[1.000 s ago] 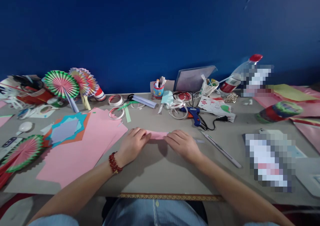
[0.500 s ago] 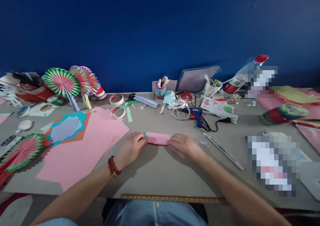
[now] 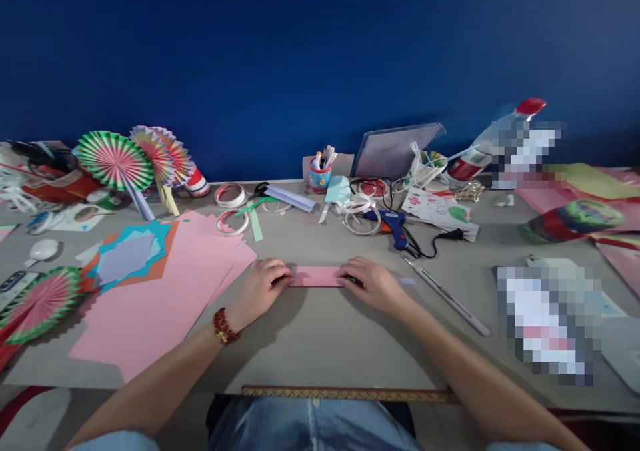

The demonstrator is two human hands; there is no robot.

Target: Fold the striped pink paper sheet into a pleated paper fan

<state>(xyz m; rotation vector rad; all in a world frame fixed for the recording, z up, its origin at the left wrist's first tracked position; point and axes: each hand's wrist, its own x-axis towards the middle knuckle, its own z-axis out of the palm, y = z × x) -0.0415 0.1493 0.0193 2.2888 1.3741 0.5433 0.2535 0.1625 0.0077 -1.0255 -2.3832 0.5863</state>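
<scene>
A narrow strip of folded pink paper (image 3: 316,276) lies crosswise on the table in front of me. Its left end is pinched in my left hand (image 3: 263,283), which wears a dark red bead bracelet (image 3: 225,326) at the wrist. My right hand (image 3: 373,282) grips the other end with curled fingers; a dark green bit shows beneath them. Both ends of the strip are hidden by my fingers. A small pale lilac scrap (image 3: 407,281) lies just right of my right hand, near a craft knife (image 3: 447,296).
Pink sheets (image 3: 150,311) spread at the left, with blue and orange paper on top. Pleated paper fans (image 3: 116,161) stand behind them. Tape rolls (image 3: 231,196), a blue glue gun (image 3: 396,228) and a pen cup (image 3: 320,174) line the back. A bottle (image 3: 473,164) leans at right.
The pink strip looks narrower and flatter than before. My right hand's fingers have curled in more around its end, and my left hand has shifted slightly. The camera view has moved a little.
</scene>
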